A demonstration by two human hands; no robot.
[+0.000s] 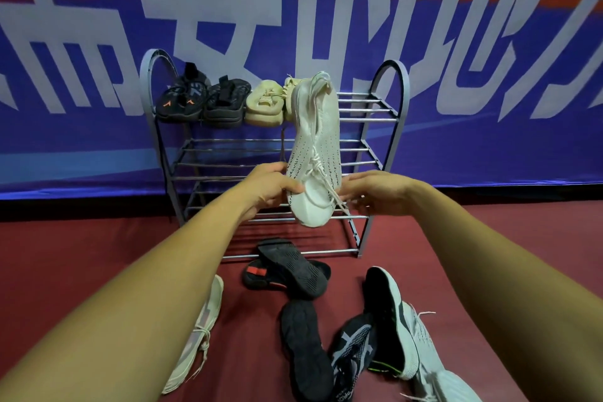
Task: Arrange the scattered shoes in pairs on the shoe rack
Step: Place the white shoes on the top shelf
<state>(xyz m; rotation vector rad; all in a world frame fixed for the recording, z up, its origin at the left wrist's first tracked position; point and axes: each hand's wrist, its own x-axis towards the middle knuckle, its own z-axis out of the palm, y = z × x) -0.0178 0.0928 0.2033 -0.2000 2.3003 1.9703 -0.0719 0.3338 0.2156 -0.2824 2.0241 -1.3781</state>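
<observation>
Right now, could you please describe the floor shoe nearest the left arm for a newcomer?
Start at the grey rack and drop to the red floor. Left of the dark heap, a shoe lies half under the left forearm. It alone is cream with pinkish panels and tied laces.

White knit shoe (315, 147) up in the air, heel high, toe down, before the grey shoe rack (390, 63); black pair (182, 101) and cream pair (264, 103) on its top shelf; perhaps six loose shoes (290, 268) scattered on the floor.
</observation>
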